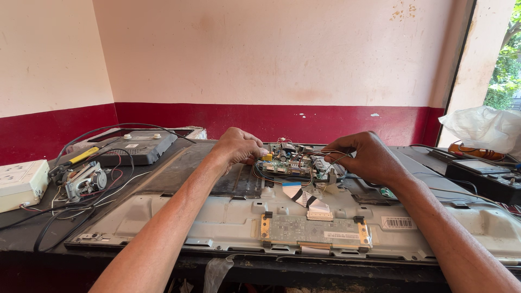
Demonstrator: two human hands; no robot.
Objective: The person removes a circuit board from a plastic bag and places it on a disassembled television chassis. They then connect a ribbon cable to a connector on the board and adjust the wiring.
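A flat television lies face down with its metal back panel (217,214) exposed. A green main circuit board (290,160) sits near the panel's far middle. My left hand (239,145) rests at the board's left edge, fingertips pinched by a small yellow connector (266,157). My right hand (364,154) is at the board's right side, fingers pinched on thin wires (325,154) that loop over the board. A long narrow board (315,230) sits near the front edge, joined by a flat ribbon cable (297,194).
At left lie a white socket box (21,183), a small metal part with red and black wires (84,180), a yellow-handled tool (82,155) and a grey device (138,146). At right are a white plastic bag (483,127) and a black device (485,173).
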